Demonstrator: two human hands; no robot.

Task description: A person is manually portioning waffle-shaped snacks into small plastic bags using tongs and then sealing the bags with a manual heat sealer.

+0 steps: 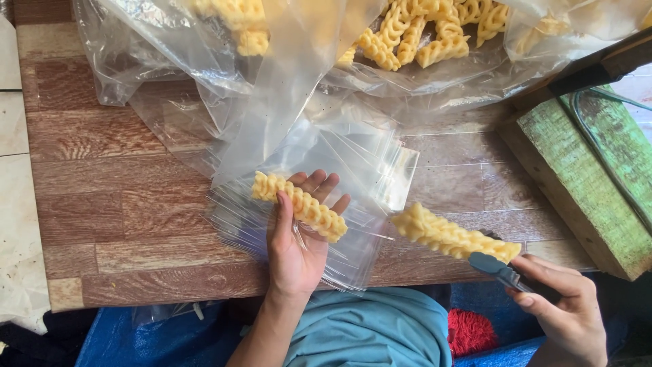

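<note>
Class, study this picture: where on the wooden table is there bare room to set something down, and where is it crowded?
Free: the wooden table left of the stack of small clear bags, and a strip between that stack and the green wooden block. Crowded: the far edge, under large plastic bags of yellow twisted snacks, and the middle, around the left hand.

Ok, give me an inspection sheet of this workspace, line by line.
Surface: brown wood-grain tabletop, bare at the left.
Job's things: yellow spiral-shaped snack stick in a small clear plastic bag, in the left hand; second yellow spiral snack stick gripped by blue-grey metal tongs in the right hand.
Clutter: stack of small clear plastic bags; large clear plastic bag of more yellow snacks.
Grips: both hands closed on their items.
Cables: dark cable on the green painted wooden block.
Surroundings: pale floor tiles, blue cloth, red tuft.
</note>
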